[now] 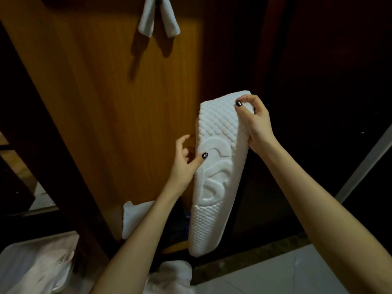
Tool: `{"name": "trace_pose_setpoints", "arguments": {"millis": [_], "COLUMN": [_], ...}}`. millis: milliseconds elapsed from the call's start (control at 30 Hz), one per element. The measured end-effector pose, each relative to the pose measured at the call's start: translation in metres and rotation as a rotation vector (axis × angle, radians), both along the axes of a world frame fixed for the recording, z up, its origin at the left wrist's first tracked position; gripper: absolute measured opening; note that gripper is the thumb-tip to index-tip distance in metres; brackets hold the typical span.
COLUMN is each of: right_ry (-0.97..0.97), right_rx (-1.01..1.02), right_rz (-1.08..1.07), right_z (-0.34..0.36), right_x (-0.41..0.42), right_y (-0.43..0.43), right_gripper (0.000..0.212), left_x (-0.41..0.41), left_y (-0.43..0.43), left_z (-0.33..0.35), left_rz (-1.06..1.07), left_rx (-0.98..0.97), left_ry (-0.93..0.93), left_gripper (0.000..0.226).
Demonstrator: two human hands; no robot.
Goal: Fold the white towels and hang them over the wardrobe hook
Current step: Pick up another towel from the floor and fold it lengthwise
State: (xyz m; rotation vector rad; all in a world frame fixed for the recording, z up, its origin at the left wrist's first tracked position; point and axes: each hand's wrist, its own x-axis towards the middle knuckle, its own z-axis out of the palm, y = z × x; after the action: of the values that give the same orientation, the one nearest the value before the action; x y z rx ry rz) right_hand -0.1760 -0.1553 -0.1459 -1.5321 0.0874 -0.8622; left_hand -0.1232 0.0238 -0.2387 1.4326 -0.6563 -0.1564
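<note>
Both bare forearms reach up from the bottom edge, and below them lies a heap of white cloth beside a pale tiled floor. At the lower left sits a whitish plastic bag. The right hand pinches the top corner of a folded towel between thumb and curled fingers, so the long white strip hangs down in the air, slightly tilted, its quilted face and raised looping pattern turned toward the camera. The left hand lays a straight thumb on the strip's front near its left edge; its other fingers are loosely curled just off that edge and hold nothing. Behind the hands stands the brown wardrobe door. High on it a hung towel drapes in two white ends, its top cut off by the frame. Another white towel lies low behind the left forearm
</note>
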Motion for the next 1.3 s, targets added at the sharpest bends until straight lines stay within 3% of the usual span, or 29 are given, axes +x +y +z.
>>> {"name": "trace_pose_setpoints", "arguments": {"millis": [133, 233, 267, 400, 567, 700, 767, 900, 1133, 1233, 1300], "right_ry": [0.0, 0.016, 0.018, 0.047, 0.078, 0.071, 0.062, 0.031, 0.01, 0.021, -0.013], "right_rx": [0.034, 0.096, 0.127, 0.195, 0.213, 0.221, 0.21, 0.202, 0.118, 0.01, -0.041], "right_rz": [0.016, 0.033, 0.049, 0.1, 0.131, 0.109, 0.094, 0.104, -0.002, -0.089, -0.109], "right_z": [0.008, 0.012, 0.013, 0.014, 0.015, 0.018, 0.02, 0.029, 0.054, 0.067, 0.081], "right_x": [-0.002, -0.005, -0.006, -0.005, -0.002, 0.0, 0.002, 0.011, 0.036, 0.051, 0.061], "right_y": [-0.002, -0.007, -0.008, -0.014, -0.022, -0.028, -0.028, -0.026, -0.032, -0.038, -0.043], "right_gripper": [0.009, 0.009, 0.009, 0.008, 0.008, 0.007, 0.007, 0.01, 0.025, 0.03, 0.03], "left_x": [0.015, 0.024, 0.027, 0.034, 0.022, 0.027, 0.031, 0.051, 0.077, 0.097, 0.117], "left_y": [0.003, 0.006, 0.006, 0.003, -0.005, -0.009, -0.004, 0.012, 0.032, 0.037, 0.043], "left_z": [0.0, -0.011, -0.017, -0.041, -0.04, -0.037, -0.031, -0.021, 0.003, 0.025, 0.049], "left_rz": [-0.163, -0.219, -0.223, -0.239, -0.318, -0.231, -0.265, -0.341, -0.468, -0.418, -0.384], "left_rx": [0.323, 0.42, 0.434, 0.425, 0.388, 0.35, 0.343, 0.362, 0.519, 0.536, 0.484], "left_ry": [0.133, 0.093, 0.086, 0.12, 0.148, 0.159, 0.178, 0.18, 0.169, 0.159, 0.147], "left_gripper": [0.044, 0.036, 0.044, 0.088, 0.068, 0.072, 0.064, 0.095, 0.04, 0.029, 0.036]}}
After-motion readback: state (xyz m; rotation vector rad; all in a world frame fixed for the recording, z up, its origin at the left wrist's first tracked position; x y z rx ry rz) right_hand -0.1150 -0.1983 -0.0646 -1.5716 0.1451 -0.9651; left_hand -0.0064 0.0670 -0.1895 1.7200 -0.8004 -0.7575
